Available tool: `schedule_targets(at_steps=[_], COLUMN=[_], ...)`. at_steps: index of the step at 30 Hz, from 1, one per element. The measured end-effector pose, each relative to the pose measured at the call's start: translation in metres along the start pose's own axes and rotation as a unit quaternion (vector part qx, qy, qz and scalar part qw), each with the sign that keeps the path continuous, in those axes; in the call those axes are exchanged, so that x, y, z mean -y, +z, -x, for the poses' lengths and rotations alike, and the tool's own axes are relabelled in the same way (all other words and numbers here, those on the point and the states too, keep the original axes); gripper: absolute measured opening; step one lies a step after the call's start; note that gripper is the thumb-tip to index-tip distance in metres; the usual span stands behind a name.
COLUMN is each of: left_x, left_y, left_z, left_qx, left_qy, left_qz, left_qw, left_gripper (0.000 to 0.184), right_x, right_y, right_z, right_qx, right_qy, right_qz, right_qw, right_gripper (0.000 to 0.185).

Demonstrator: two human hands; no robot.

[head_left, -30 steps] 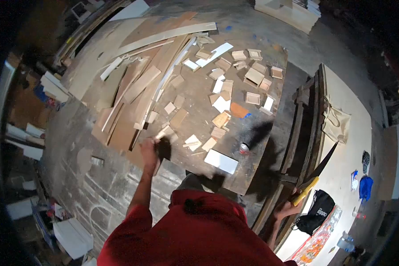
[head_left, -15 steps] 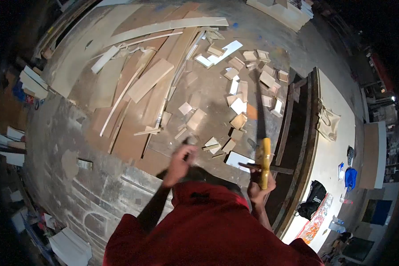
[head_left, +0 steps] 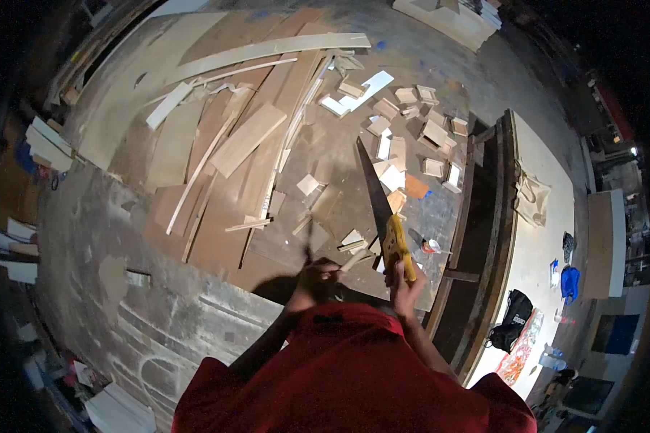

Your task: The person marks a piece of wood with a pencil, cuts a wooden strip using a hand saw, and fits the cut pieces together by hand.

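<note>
My right hand (head_left: 404, 285) is wrapped round the yellow handle of a handsaw (head_left: 395, 245), whose dark blade points up and to the left over the wood pieces. Close by on the left, my left hand (head_left: 315, 283) is closed in front of my red shirt. A pale narrow stick (head_left: 354, 260) sticks out from its fingers toward the saw handle. Below and beyond the hands lie small cut blocks, among them a pale block (head_left: 308, 185) and an open wooden box (head_left: 433, 134).
Long boards (head_left: 249, 139) and strips cover the left of the work surface. A paint-marked can (head_left: 430, 246) stands right of the saw. Along the right runs a pale bench top (head_left: 549, 238) with a cloth bag (head_left: 533, 198) and a black bag (head_left: 514, 317).
The saw has swung from the right bench to in front of me, its blade now tilted left. My left hand has moved right, closer to my right hand.
</note>
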State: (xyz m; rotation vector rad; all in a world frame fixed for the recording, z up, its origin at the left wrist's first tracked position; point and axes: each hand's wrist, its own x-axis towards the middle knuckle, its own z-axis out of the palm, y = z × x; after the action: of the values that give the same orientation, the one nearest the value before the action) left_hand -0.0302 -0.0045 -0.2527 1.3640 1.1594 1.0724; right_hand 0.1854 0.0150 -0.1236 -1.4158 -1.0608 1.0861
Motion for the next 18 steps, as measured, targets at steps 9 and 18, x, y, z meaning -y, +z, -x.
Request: schedule_targets(at_steps=[9, 18], left_x=[-0.001, 0.014], left_y=[-0.063, -0.062], left_z=[0.020, 0.033], left_qx=[-0.138, -0.134], left_qy=[-0.098, -0.140], left_qz=[0.031, 0.025], left_qw=[0.985, 0.981], left_gripper=[0.006, 0.008], right_x=[-0.112, -0.141], right_y=[-0.001, -0.043], right_z=[-0.084, -0.103], right_qx=[-0.120, -0.031], right_qy=[0.165, 0.176], right_qz=[-0.301, -0.435], right_qw=[0.932, 0.882], right_gripper=[0.034, 0.035])
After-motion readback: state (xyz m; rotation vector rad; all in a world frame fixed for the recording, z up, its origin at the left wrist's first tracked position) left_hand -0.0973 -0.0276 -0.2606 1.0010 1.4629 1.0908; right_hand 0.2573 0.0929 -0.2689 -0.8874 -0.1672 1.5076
